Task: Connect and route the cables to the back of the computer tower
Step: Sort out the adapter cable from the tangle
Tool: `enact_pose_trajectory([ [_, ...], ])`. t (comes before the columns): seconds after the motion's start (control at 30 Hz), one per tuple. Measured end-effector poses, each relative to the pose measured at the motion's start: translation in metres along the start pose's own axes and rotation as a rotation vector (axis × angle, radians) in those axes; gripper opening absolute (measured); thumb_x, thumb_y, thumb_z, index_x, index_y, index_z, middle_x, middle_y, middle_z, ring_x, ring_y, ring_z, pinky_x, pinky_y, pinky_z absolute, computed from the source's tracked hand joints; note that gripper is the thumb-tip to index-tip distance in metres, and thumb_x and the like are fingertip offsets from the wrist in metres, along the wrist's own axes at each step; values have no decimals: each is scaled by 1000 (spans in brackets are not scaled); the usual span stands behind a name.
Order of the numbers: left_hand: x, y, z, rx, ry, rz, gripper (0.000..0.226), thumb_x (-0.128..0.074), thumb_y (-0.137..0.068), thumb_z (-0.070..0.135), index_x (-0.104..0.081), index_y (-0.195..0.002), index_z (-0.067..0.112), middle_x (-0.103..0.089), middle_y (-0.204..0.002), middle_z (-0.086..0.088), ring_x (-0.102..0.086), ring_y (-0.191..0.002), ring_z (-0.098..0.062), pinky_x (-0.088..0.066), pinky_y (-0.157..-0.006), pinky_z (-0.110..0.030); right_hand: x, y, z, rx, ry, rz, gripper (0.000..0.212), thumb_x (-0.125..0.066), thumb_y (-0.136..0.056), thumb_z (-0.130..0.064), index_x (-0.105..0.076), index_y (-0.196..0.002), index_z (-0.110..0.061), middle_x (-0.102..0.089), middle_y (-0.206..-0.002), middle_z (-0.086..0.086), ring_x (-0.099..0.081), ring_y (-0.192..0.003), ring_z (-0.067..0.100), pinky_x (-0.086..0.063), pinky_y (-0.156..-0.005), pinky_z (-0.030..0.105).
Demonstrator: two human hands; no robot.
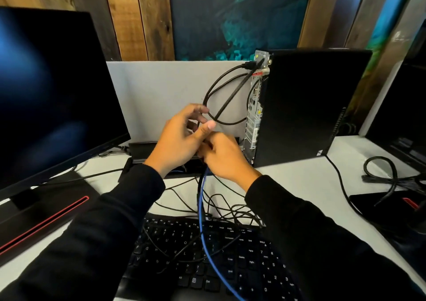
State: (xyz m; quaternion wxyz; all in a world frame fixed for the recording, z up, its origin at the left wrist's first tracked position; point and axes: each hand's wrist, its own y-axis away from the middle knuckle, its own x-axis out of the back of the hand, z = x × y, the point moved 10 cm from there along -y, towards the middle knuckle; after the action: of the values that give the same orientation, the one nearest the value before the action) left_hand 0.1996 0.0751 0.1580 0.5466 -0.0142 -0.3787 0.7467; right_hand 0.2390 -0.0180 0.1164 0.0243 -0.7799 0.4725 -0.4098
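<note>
I judge the step in hand to be sorting the loose leads in front of the computer tower (306,107) before the next one goes into its rear panel (253,116). To do it well, I would single out one lead, follow it to its plug, check the plug against the port shape, and push it in square; the thin black wires (230,206) tangled over the keyboard (207,259) should be kept out of the loop so nothing drags when the lead is routed.

My left hand (182,137) is partly closed: the thumb and forefinger come together around a black cable (221,86) that loops up to the top of the rear panel, where it appears already plugged in. The remaining fingers curl loosely.

My right hand (224,157) is curled just below and touching the left. A blue cable (204,233) runs up from the keyboard into this hand, so I judge it gripped there, though the fingertips and any plug are hidden behind the knuckles.

The tower stands upright on the white desk (299,180), rear panel facing left toward the grey partition (161,88), with a monitor (53,88) at far left.
</note>
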Motion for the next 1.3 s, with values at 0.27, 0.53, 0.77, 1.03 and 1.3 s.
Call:
enact_pose_trajectory([
  [0.27, -22, 38, -38, 160, 375, -113, 30, -44, -106, 46, -64, -93, 28, -58, -85, 14, -56, -83, -7, -48, -81, -35, 21, -12, -19, 18, -581, 132, 17, -56, -105, -15, -67, -93, -10, -66, -67, -1, -60, -60, 14, -52, -58, 27],
  [0.53, -1, 35, -59, 209, 224, -88, 14, -62, -100, 21, -67, -110, 12, -64, -90, 7, -57, -87, -7, -48, -84, -29, 8, -6, -25, -19, -951, 47, 18, -47, -107, -9, -62, -97, -4, -67, -80, 14, -60, -66, 19, -53, -64, 27],
  [0.77, 3, 46, -61, 167, 75, -115, 19, -61, -102, 16, -76, -112, 20, -68, -106, -1, -63, -107, -13, -47, -98, -31, 11, -2, -17, -73, -750, 60, 21, -49, -108, -17, -64, -95, -13, -73, -81, 8, -64, -72, 20, -56, -75, 39],
  [1.03, 13, 43, -57, 171, -1, -92, 12, -58, -103, 18, -62, -92, 16, -70, -79, -4, -64, -73, -16, -54, -76, -40, 15, 6, -4, -172, -743, 83, 23, -47, -109, -24, -66, -98, -19, -73, -94, 6, -66, -81, 17, -60, -84, 46],
  [1.3, 7, 29, -24, 43, -56, -77, 25, -45, -108, 32, -51, -94, 12, -58, -74, -6, -61, -61, -20, -56, -60, -40, 31, 7, -8, -129, -894, 27, 23, -42, -110, -24, -64, -105, -18, -71, -105, 10, -65, -93, 22, -55, -84, 39],
])
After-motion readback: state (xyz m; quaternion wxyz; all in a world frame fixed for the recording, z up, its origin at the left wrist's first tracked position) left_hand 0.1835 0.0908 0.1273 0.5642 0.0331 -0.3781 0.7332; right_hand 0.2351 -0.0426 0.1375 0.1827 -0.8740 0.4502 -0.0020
